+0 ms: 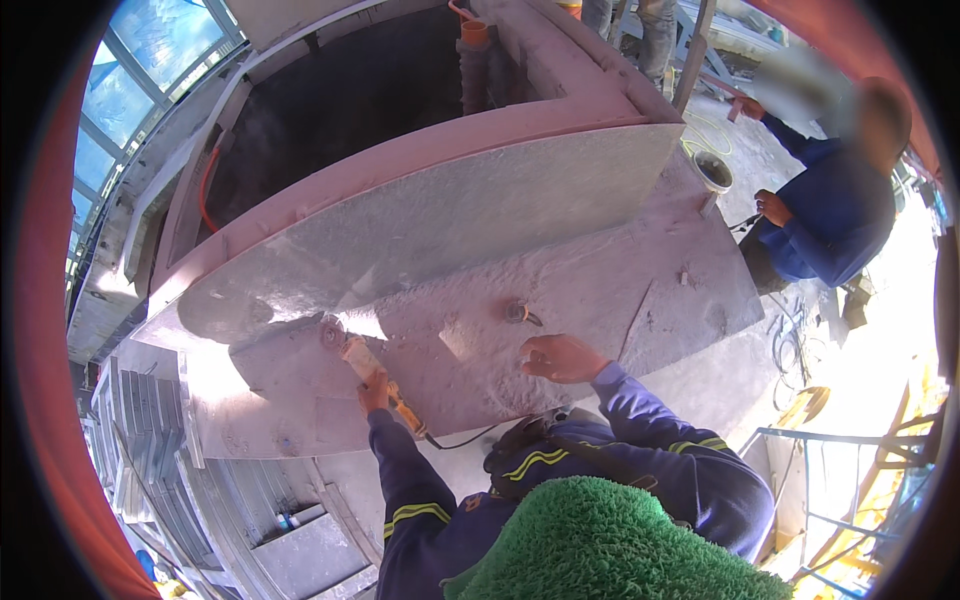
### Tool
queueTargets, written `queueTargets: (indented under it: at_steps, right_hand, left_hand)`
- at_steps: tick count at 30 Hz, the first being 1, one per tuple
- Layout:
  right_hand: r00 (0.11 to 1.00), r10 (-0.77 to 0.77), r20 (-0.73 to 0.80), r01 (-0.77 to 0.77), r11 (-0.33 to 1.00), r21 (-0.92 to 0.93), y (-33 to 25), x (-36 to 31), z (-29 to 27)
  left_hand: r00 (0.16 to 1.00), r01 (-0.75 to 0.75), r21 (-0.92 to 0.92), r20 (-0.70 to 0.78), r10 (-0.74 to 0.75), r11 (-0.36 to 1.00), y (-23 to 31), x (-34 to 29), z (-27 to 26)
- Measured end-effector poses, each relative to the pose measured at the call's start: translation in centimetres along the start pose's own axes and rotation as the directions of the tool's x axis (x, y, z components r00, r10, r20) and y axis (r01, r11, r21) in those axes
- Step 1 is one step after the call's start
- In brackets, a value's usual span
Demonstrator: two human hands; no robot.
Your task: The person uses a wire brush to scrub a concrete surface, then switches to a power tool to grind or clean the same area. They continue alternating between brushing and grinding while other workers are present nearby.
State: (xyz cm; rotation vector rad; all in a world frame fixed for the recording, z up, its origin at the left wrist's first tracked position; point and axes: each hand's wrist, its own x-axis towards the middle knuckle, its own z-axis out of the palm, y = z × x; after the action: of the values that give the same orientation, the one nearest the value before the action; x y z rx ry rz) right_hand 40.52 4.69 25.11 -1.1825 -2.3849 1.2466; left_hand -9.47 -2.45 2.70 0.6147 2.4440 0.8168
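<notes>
My left hand point(375, 391) is wrapped round the body of a yellow angle grinder point(388, 384). The grinder's disc end lies on the dusty ledge point(600, 290), close to the foot of an upright grey slab point(450, 220). A dark cord runs from the tool's rear toward my body. My right hand point(562, 358) is over the ledge, fingers apart and slightly bent, with nothing in them. Just beyond it sits a small round dark object point(517, 312) with an orange part; its kind is unclear.
Behind the slab is a dark, pink-dusted pit point(350, 100) with an orange-topped pipe point(475, 35). A co-worker in blue point(835, 205) stands at the right by a bucket point(712, 172). Stacked metal strips point(140, 415) lie left, a blue metal frame point(850, 440) right, green turf-like material point(590, 540) below.
</notes>
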Motion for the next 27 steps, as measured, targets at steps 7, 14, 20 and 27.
queueTargets:
  at_steps: [7, 14, 20, 27]
  right_hand:
    - [0.998, -0.031, 0.062, 0.029, 0.999, 0.035, -1.3, -1.8, 4.3]
    - [0.982, 0.089, 0.169, -0.087, 0.996, -0.023, 0.3, -4.2, 6.8]
    - [0.988, 0.053, 0.142, -0.039, 0.995, -0.097, 1.3, -4.0, 7.3]
    - [0.992, 0.068, 0.104, -0.075, 0.995, 0.065, 1.2, -3.2, 8.7]
  left_hand:
    - [0.993, -0.098, 0.092, 0.07, 0.091, 0.991, 4.0, 0.0, -0.2]
    - [0.994, 0.024, -0.065, -0.102, -0.03, 0.998, 6.2, -4.5, 0.7]
    - [0.993, -0.079, -0.159, -0.1, 0.064, 0.984, 5.2, -6.2, 2.0]
    - [0.992, -0.069, -0.547, -0.123, 0.002, 0.834, 7.8, -13.7, 4.0]
